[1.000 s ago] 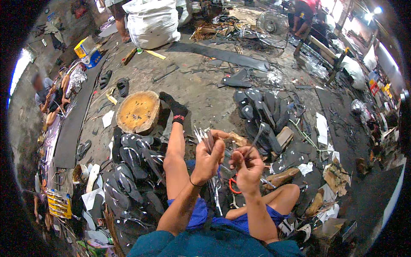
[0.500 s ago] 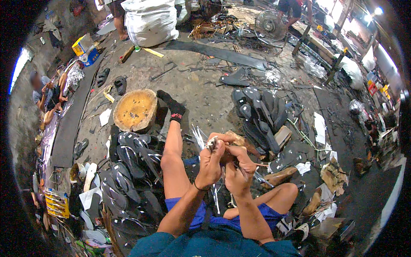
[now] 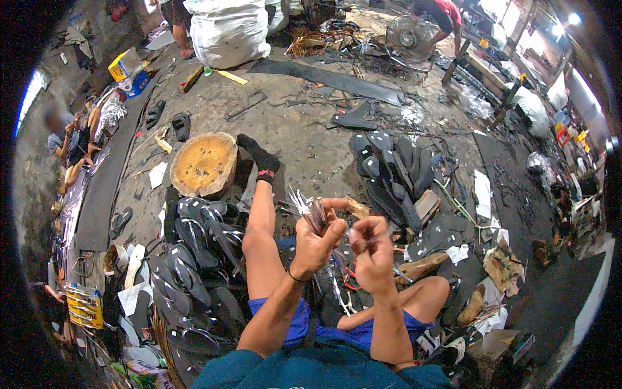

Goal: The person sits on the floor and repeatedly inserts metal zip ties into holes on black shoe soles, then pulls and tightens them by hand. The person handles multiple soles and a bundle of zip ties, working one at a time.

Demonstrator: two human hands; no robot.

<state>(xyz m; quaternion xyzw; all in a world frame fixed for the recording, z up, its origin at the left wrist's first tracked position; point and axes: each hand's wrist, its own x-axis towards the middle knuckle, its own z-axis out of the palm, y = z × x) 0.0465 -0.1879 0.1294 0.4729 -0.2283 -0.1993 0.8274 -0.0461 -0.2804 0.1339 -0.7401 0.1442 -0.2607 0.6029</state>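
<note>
Beyond the round wooden block (image 3: 203,159) and to its left, a yellow-and-blue box (image 3: 129,72) carries printing too small to make out; well to the block's near left, a yellow carton (image 3: 83,306) shows dark printed characters. Small white labels dot the dark sandals (image 3: 392,172) heaped to the right of the block and the sandal pile (image 3: 201,240) just on its near side, too tiny to read. A teal shirt (image 3: 311,366), on the near side of the block and well apart from it, has pale lettering cut off by the lower edge. The left hand (image 3: 317,241), to the block's right and nearer the wearer, is closed around a bundle of thin strips (image 3: 315,215). The bundle sits between thumb and fingers, its white ends fanning out of the grip toward the block. The right hand (image 3: 372,253), just beside the left and farther from the block, has curled, blurred fingers; whether they pinch anything cannot be told.
</note>
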